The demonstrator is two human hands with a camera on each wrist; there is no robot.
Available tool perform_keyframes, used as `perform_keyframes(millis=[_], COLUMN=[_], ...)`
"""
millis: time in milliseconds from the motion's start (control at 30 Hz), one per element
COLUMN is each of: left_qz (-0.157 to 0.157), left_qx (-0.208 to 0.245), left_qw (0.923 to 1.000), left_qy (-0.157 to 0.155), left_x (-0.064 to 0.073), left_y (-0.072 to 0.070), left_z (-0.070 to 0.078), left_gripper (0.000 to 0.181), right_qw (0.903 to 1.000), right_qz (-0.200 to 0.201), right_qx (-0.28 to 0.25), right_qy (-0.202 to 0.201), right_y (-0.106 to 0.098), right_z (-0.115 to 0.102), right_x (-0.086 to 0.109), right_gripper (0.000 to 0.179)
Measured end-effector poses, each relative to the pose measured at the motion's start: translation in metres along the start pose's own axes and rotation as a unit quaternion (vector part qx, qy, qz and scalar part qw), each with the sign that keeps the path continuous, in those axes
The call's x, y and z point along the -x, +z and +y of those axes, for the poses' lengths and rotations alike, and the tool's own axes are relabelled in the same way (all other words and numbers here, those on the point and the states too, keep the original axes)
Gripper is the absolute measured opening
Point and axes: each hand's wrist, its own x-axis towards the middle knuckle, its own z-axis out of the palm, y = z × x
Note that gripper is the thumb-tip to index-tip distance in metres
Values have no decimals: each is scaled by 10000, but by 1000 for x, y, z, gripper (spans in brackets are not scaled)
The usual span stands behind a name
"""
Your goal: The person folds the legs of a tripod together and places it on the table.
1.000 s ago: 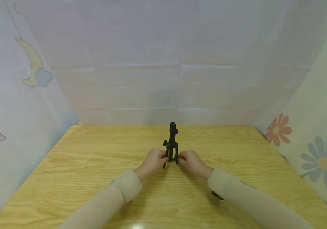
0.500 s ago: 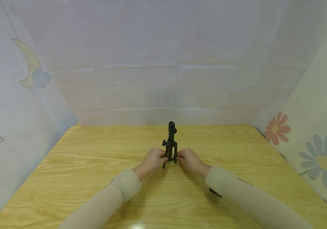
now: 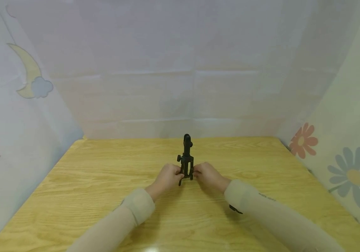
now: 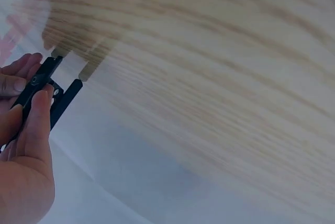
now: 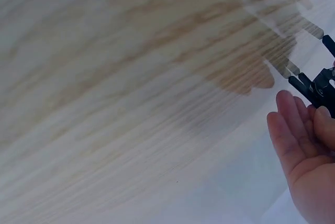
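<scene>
A small black tripod (image 3: 186, 152) stands upright near the middle of the wooden table, with knobs on its sides and its legs only slightly apart. My left hand (image 3: 167, 176) pinches its left leg between thumb and fingers. On the other side, my right hand (image 3: 209, 175) pinches the right leg. The left wrist view has the tripod legs (image 4: 36, 80) between my left hand (image 4: 29, 182) and the fingertips of the other hand. In the right wrist view, my right hand (image 5: 309, 166) holds the tripod (image 5: 316, 90) by thumb and fingers, its lower fingers extended.
The wooden table (image 3: 104, 164) reflects the legs and hands. Pale cloth walls enclose it at the back (image 3: 154, 98) and sides, printed with a moon (image 3: 30, 71) and flowers. A black strap (image 3: 235, 209) hangs below the right sleeve.
The tripod's legs have drawn slightly closer together, and my two hands with them. The whole head view has shifted a little, so the scene sits further left. Both grips stay the same.
</scene>
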Motion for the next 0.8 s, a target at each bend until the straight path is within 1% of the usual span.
perform_keyframes(millis=[167, 333, 433, 667, 800], left_qz=[55, 131, 105, 55, 14], left_qx=[-200, -130, -45, 25, 48], left_qw=[9997, 9995, 9997, 9999, 9999], left_qy=[-116, -240, -193, 122, 106], left_x=[1, 2, 1, 0, 0], left_y=[3, 1, -1, -4, -2], left_z=[3, 5, 5, 0, -1], left_gripper=[13, 14, 15, 16, 14], right_qw=[9993, 9985, 9984, 9987, 9989], right_qz=[-319, -509, -514, -418, -330], right_qx=[-164, -168, -149, -239, -301], right_qy=[128, 148, 164, 148, 158], right_y=[-2, -3, -3, -1, 1], right_z=[-2, -4, -5, -7, -8], right_x=[2, 2, 3, 3, 3], right_gripper=[17, 18, 18, 16, 15])
